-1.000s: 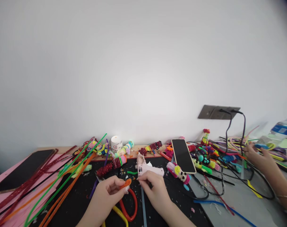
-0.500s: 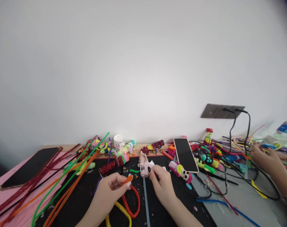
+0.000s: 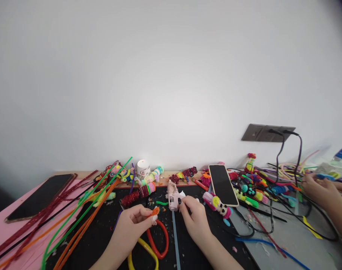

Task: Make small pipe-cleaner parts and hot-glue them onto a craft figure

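Between the thumb and fingers of my left hand (image 3: 133,225) is a short, fuzzy orange pipe cleaner piece (image 3: 155,212). Beneath it lie scissors with a red handle loop (image 3: 165,242) and a yellow loop (image 3: 145,245), their blades hidden. My right hand (image 3: 195,219) is closed, with a small black oval piece (image 3: 179,201) at its fingertips. Just left of those fingers lies a pale pink glue gun (image 3: 173,202), nozzle pointing to the wall, a long bluish glue stick (image 3: 175,240) trailing from its back. A short green pipe cleaner piece (image 3: 162,203) rests beside the gun.
Long pipe cleaners (image 3: 83,210) and a dark phone (image 3: 41,197) are at the left. Along the wall stand a paper cup (image 3: 143,168) and several pipe cleaner figures (image 3: 138,194). Right are another phone (image 3: 223,183), black cables (image 3: 300,157) and another person's hands (image 3: 318,191).
The view has shifted slightly, so most things sit a little further right. The orange piece is tilted more upright in my left hand. My right hand stays beside the glue gun.
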`<state>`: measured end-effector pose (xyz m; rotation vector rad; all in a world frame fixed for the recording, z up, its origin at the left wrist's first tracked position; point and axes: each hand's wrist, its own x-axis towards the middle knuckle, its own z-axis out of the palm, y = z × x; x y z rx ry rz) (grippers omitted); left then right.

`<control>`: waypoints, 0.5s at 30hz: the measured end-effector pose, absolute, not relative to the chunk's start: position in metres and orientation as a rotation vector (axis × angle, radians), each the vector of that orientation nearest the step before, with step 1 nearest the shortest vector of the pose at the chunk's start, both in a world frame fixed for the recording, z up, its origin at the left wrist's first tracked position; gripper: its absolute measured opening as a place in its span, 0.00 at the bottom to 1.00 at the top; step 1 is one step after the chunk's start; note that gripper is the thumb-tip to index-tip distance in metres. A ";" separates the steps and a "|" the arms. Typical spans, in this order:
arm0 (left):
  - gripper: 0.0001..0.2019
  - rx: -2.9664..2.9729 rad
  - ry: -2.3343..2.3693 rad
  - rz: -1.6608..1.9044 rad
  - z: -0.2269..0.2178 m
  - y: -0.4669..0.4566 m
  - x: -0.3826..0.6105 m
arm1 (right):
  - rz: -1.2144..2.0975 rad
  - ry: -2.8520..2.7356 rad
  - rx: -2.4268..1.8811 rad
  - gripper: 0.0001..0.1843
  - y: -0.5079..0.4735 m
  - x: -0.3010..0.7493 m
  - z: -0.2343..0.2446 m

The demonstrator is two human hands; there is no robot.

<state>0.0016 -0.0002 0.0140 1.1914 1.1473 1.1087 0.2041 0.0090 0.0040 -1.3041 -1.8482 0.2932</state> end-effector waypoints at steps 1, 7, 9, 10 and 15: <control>0.08 1.180 1.150 1.111 0.015 0.000 0.002 | 0.293 -1.853 -1.299 0.14 0.009 0.204 0.004; 0.08 1.154 1.170 1.121 0.017 -0.001 0.002 | 0.297 -1.864 -1.292 0.13 0.009 0.203 0.004; 0.08 1.144 1.179 1.111 0.017 -0.001 0.002 | 0.295 -1.865 -1.283 0.13 0.009 0.203 0.005; 0.08 1.138 1.183 1.104 0.017 -0.001 0.002 | 0.294 -1.866 -1.277 0.13 0.009 0.203 0.005; 0.07 1.110 1.172 1.109 0.016 0.000 0.002 | 0.309 -1.884 -1.231 0.13 0.008 0.203 0.005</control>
